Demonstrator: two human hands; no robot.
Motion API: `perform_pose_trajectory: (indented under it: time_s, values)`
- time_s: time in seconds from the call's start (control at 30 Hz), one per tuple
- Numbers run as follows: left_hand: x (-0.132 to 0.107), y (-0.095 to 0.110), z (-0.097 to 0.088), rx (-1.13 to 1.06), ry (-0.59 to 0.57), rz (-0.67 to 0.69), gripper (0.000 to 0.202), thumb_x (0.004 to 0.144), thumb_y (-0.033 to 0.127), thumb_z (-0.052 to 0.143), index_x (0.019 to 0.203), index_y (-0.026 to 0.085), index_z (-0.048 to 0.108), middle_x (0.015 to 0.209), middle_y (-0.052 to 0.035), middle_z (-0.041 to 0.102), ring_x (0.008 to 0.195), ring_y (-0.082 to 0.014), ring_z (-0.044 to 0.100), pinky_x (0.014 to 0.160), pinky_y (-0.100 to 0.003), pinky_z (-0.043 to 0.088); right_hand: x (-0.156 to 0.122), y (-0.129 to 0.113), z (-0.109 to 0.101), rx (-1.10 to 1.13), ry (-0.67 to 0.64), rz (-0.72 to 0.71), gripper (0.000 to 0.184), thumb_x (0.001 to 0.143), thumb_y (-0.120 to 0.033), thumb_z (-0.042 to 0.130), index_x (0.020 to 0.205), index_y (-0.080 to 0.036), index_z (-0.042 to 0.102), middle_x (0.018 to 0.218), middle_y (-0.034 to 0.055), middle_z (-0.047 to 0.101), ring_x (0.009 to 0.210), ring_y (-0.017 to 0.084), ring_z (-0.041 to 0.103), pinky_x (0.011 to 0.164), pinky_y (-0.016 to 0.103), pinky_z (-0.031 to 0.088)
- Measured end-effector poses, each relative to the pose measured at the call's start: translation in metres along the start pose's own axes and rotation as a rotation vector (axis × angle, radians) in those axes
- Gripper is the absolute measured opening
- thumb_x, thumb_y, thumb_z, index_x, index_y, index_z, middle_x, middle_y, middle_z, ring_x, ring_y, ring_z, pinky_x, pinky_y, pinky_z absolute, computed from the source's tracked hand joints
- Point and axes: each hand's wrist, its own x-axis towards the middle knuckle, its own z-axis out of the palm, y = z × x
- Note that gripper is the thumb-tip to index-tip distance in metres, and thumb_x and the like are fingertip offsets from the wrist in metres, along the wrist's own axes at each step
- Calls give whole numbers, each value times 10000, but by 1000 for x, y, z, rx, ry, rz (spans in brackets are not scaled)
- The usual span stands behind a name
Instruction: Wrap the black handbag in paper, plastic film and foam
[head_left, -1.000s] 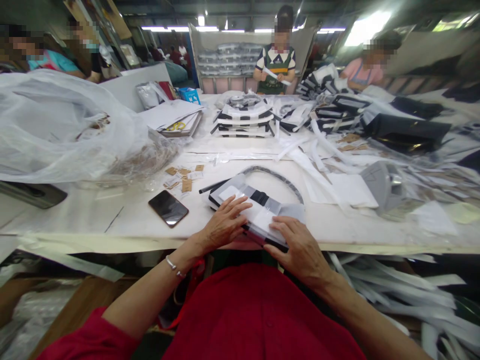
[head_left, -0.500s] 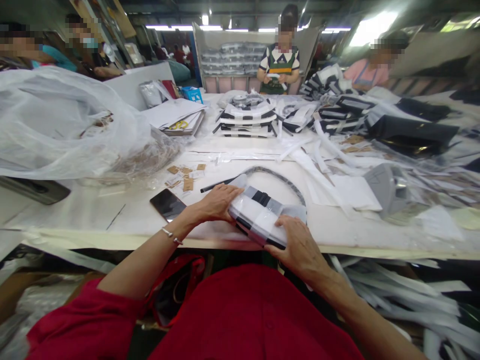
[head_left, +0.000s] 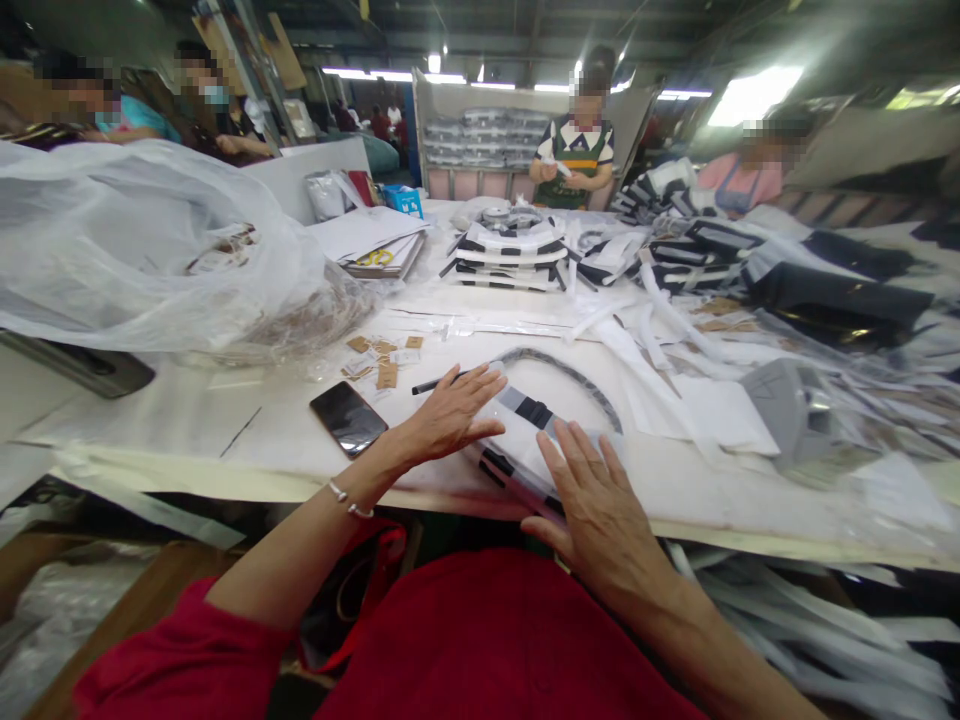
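A handbag (head_left: 517, 440), wrapped in white and clear material with black parts showing, lies at the near edge of the table. Its wrapped handle (head_left: 577, 372) arches out behind it on the tabletop. My left hand (head_left: 454, 415) is open, fingers stretched, over the bag's left end. At the right end my right hand (head_left: 592, 495) is also open, its fingers spread flat against or just above the wrapping; contact is hard to tell. Both hands hide parts of the bag. A phone (head_left: 349, 418) lies beside my left forearm, and several small brown tags (head_left: 387, 375) lie beyond it.
A large clear plastic bag (head_left: 150, 250) bulges at the left. Stacked wrapped bags (head_left: 510, 255) stand farther back, with black bags (head_left: 832, 300) and white strips on the right. A grey tape dispenser (head_left: 795, 400) sits right. Across the table a person (head_left: 574, 155) handles something white.
Both hands have loosened from the wrapped bag and their fingers have straightened. The view has shifted slightly, so the table scene sits lower and farther right.
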Motion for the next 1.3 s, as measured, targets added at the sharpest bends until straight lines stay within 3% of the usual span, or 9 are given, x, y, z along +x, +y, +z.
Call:
perform_pose_trajectory:
  time_s: [0.23,0.43,0.53,0.63,0.77,0.9,1.03,1.17,1.3]
  values:
    - [15,-8,23,51,-63,-205,556,984,578,335,1338,204,545,1398,-119,569,1317,-260,507,1050,-459,440,-7,7,33,-32,-31,-48,723,806,-63,528,1492,-192,341,1524,129,425,1370,308,435,1090,520,392]
    - [5,30,28,-220,82,-300,645,959,617,357,1367,141,508,1430,-158,527,1351,-270,473,1117,-435,409,-12,109,29,-119,-33,-209,674,847,-79,428,1497,-236,344,1493,90,477,1361,266,455,1117,537,333]
    - [2,56,49,-450,240,-378,622,964,592,372,1375,143,502,1497,-163,445,1395,-256,418,1154,-425,385,-4,148,21,-153,49,-190,670,881,-302,480,1520,-211,300,1425,142,543,1307,335,505,1088,595,335]
    - [7,75,79,-565,391,-380,546,973,521,407,1379,164,488,1500,-156,436,1427,-266,364,1181,-480,351,19,136,16,-133,90,-197,839,873,-536,517,1552,-157,200,1486,179,461,1369,359,427,1119,591,298]
    - [15,76,90,-667,451,-394,457,982,416,412,1369,188,496,1476,-139,467,1411,-241,390,1187,-459,353,44,82,38,-91,125,-293,841,905,-545,509,1552,-127,173,1521,184,409,1397,333,392,1145,552,271]
    - [3,49,59,-675,349,-318,302,933,339,531,1187,219,641,1250,-84,657,1158,-210,614,1043,-364,496,45,60,73,-96,117,-316,657,934,-366,496,1510,-128,289,1485,162,469,1357,296,450,1134,507,286]
    - [-18,-7,24,-317,233,-584,208,953,276,508,1046,221,685,1031,-29,712,957,-152,662,865,-257,530,41,64,81,-96,132,-304,603,927,-367,500,1464,-125,375,1483,141,479,1349,281,454,1132,473,283]
    - [-33,-68,5,60,127,-846,202,927,215,538,1084,157,652,1131,-126,660,1065,-248,620,905,-364,496,42,65,79,-100,159,-297,634,907,-348,509,1481,-124,362,1486,131,477,1345,286,455,1135,469,271]
    - [-41,-100,1,192,73,-978,262,899,273,600,1077,85,639,1116,-214,637,1096,-339,589,889,-443,486,44,77,95,-114,278,-399,718,875,-332,483,1537,-143,279,1430,106,545,1250,283,551,1076,436,319]
